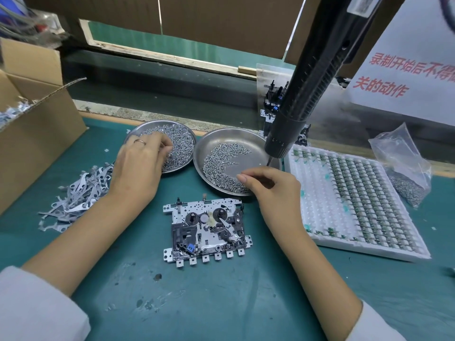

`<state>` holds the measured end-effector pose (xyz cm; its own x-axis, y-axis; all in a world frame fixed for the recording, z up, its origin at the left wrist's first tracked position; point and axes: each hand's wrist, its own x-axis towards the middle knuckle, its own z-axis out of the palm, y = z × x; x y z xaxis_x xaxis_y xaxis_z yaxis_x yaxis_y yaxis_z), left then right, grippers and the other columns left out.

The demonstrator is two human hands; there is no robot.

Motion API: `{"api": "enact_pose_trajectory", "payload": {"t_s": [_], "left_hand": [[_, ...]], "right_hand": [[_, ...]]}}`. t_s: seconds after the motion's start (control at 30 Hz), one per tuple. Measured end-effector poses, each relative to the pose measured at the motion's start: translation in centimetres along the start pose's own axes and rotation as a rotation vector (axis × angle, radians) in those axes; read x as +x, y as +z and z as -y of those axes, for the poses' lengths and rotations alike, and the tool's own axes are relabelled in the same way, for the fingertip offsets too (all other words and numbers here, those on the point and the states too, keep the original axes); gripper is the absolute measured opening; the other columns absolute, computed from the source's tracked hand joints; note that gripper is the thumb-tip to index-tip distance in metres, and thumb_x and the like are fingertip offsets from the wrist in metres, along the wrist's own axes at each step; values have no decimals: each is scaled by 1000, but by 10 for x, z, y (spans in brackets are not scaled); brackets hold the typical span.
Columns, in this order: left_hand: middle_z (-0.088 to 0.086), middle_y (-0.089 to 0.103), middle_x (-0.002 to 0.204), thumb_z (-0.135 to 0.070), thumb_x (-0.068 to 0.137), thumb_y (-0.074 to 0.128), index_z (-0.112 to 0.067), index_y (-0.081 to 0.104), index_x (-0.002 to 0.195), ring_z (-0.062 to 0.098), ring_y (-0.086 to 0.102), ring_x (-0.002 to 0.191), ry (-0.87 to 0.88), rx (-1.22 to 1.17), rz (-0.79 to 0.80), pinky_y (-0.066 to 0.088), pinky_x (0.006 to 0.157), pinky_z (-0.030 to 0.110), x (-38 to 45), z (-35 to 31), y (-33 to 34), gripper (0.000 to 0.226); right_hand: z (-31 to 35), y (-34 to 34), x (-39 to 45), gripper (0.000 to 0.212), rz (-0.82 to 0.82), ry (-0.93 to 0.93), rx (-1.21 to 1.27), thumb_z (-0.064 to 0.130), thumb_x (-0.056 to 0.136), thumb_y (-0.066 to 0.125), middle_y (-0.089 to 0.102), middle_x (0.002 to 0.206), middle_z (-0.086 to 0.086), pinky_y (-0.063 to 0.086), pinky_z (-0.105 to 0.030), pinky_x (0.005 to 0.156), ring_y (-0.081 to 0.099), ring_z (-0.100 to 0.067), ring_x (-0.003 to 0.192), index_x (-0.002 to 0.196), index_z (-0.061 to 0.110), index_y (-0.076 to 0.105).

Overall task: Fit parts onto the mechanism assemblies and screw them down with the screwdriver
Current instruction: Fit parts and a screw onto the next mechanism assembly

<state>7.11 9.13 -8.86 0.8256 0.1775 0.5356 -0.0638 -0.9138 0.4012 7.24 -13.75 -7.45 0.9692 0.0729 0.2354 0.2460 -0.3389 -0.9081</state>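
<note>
Head view: a green bench mat (221, 303) runs under a boarded window, with a cardboard box (32, 134) at the far left and a white sign (406, 70) with red characters at the right.

The left hand (138, 168) reaches into the left dish (187, 141), which is heaped with screws. Its fingers curl down among them, but the fingertips are hidden by the hand itself, so I cannot tell whether it has pinched one yet. A ring shows on one finger.

The right hand (273, 185) hovers at the near rim of the right dish (204, 156), thumb and forefinger drawn together over its thinner crescent of screws. Whether a screw sits in that pinch is too small to see. Just beyond this hand, the hanging screwdriver (305, 94) points its bit down at the dish's right edge. It is ungripped, and the right hand is much the nearer to it.

The assembly (206, 232) lies flat on the mat, nearer the person than both hands and between the forearms. Its long side runs left to right, its tabbed edge toward the person. It is touched by neither hand.

Left of the left wrist lies a loose pile of levers (78, 190). Right of the right hand sits a tray (320, 217) of small parts, with a bag (406, 173) of screws beyond it.

My guess is that any screw picked must travel back toward the person to reach the assembly, with the driver following from behind.
</note>
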Motion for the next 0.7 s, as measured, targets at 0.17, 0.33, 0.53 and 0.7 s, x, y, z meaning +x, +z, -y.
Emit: {"api": "enact_pose_trajectory", "payload": {"t_s": [0.17,0.33,0.53,0.7], "left_hand": [[0,66,87,-12,90,62,-8,69,96,8,58,78,-119,-326,-25,41,75,16,-2,-13,-11,10],[-14,73,83,-18,76,71,-24,71,88,-3,65,79,-303,-971,133,47,74,8,-26,-51,-23,13],[-9,73,80,-15,69,71,-17,70,87,0,67,77,-331,-1188,173,49,70,10,-42,-74,-22,19],[-6,74,81,-16,68,72,-25,71,83,3,69,76,-304,-1235,157,52,66,13,-47,-80,-24,18]], "right_hand": [[6,-7,3,14,11,148,264,9,77,76,70,64,6,49,-16,61,60,-4,57,72,22,73],[15,-8,-2,10,191,284,633,16,67,73,72,73,-5,52,-16,66,65,-9,64,76,12,77],[27,2,-13,8,295,294,793,9,67,70,71,69,-7,53,-17,61,65,-11,59,71,11,76],[31,6,-16,7,308,300,831,12,67,68,68,65,-4,52,-16,61,61,-9,58,67,12,75]]}}
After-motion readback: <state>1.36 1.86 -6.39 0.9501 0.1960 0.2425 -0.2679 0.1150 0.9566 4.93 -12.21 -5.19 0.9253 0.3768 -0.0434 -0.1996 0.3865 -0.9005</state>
